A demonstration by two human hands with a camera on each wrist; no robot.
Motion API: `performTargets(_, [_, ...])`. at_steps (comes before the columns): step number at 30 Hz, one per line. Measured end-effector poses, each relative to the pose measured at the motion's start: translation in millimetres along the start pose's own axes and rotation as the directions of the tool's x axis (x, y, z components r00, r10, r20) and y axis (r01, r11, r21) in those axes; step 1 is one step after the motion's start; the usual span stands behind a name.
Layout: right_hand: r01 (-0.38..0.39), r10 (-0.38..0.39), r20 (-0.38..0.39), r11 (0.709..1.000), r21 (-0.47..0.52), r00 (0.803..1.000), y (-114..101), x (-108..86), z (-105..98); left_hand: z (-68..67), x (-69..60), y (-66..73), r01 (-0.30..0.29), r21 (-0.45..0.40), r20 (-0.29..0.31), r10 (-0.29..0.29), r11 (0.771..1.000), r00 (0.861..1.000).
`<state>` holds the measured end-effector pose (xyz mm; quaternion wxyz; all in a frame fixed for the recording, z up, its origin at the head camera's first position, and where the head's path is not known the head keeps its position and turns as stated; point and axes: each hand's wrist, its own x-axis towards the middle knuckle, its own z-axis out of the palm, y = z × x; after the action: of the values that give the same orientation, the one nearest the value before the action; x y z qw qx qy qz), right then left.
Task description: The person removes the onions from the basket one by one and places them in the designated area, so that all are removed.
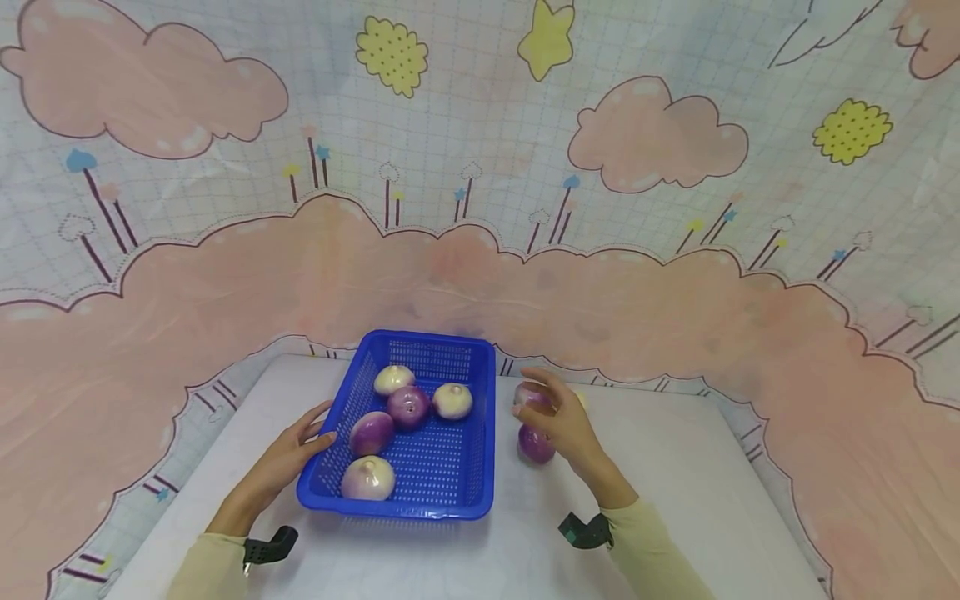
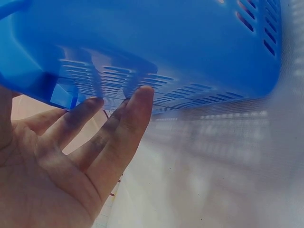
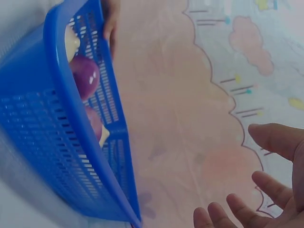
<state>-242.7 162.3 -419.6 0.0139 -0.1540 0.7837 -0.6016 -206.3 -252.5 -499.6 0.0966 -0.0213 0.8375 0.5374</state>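
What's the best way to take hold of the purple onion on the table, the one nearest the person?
Probably from above, right hand, thumb and fingertips spread around the widest part of the purple onion. It is round and glossy with no visible handle, so opposite sides should hold best. Its near side is uncovered, while another onion sits just beyond and the basket stands to the left.

The left grip (image 1: 283,457) clasps; the right grip (image 1: 567,423) hovers spread.
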Motion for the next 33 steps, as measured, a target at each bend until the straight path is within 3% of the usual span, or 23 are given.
performTargets(10, [0.021,-0.023,0.057,0.999,0.046,0.998,-7,5.6,29,-0.9,-1.6,0.1,0.005,-0.001,-0.003,-0.005,1.000,1.000])
performTargets(16, [-0.010,0.007,0.104,1.000,0.028,0.995,-16,9.9,47,-2.0,-2.8,2.0,0.011,-0.003,0.001,-0.011,1.000,1.000])
performTargets(24, [0.023,-0.047,0.215,0.993,0.115,0.976,-28,23.6,68,-2.6,-1.4,3.5,0.010,0.002,-0.002,-0.010,1.000,1.000])
performTargets(30, [-0.011,-0.002,0.257,0.999,0.050,0.966,-36,38.4,82,-2.0,-1.0,2.9,0.014,-0.003,0.001,-0.014,1.000,1.000])
performTargets(33, [-0.045,0.030,0.310,0.998,0.041,0.950,-35,43.9,88,-0.7,-0.5,0.0,0.018,-0.011,0.003,-0.018,1.000,1.000])
